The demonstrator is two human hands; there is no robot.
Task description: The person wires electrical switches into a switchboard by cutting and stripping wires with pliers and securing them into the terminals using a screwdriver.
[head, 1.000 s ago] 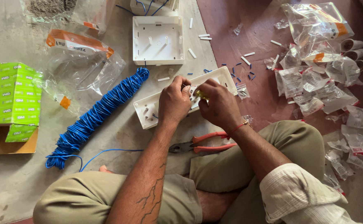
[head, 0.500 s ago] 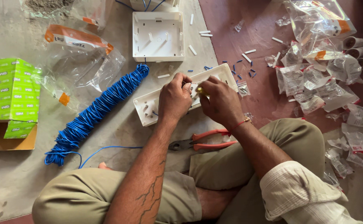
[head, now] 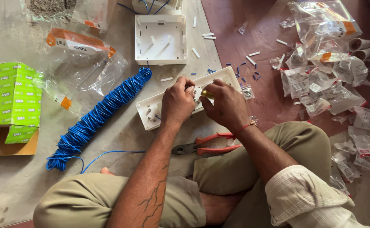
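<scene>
I sit cross-legged on the floor with both hands over a long white plastic switch board [head: 151, 110]. My left hand [head: 177, 102] pinches a small white switch part [head: 196, 92] at the board's middle. Just to its right, my right hand [head: 224, 104] grips a small yellow-handled screwdriver [head: 207, 93] whose tip points at that part. The two hands touch each other above the board. Red-handled pliers [head: 206, 145] lie on the floor just below my right wrist.
A blue wire coil [head: 96, 119] lies left of the board. A square white box [head: 161, 39] sits behind it. Green cartons [head: 8, 96] stand at far left. Several clear plastic bags [head: 320, 80] and white wire offcuts [head: 252, 54] litter the right side.
Both hands stay on the board with only small finger shifts. The view has tilted slightly, so everything sits a little lower in the picture.
</scene>
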